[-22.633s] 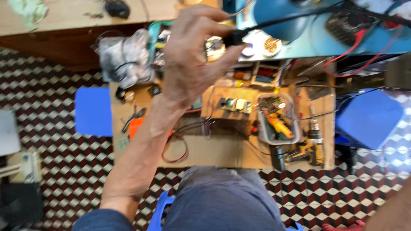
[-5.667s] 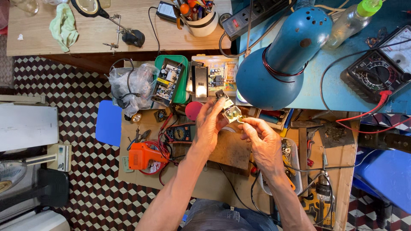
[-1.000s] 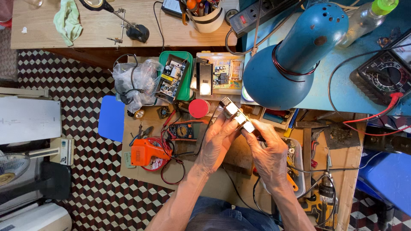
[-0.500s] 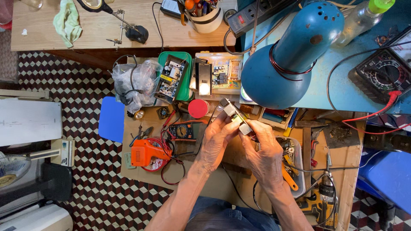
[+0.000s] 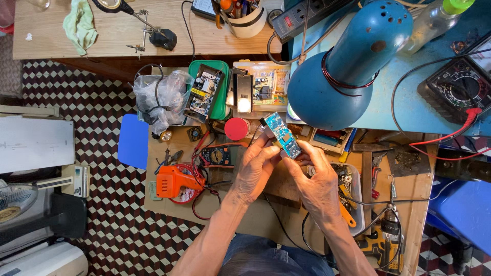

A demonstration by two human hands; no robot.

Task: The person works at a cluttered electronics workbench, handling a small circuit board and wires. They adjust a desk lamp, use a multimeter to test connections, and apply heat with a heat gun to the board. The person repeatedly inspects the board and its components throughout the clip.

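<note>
While both hands meet above the cluttered wooden desk, they hold a small blue circuit board up between them, just below the rim of the big blue desk lamp and clear of everything lying underneath. It looks light, thin and rigid, a bare board with small parts soldered on its face; such a piece would likely handle best by its edges and corners, since pressure on the components or a bend across the middle could damage it. A thin dark wire seems to run from its upper end, though that is hard to make out.

Left hand: its fingers are curled and closed on the board's lower left edge. Right hand: its fingers are closed on the board's lower right end, thumb and fingertips pinching from the side.

Just beside the left hand lie a small multimeter with red leads and a red round cap; an orange tool sits farther left. Near the right hand stands a clear tray of tools.
</note>
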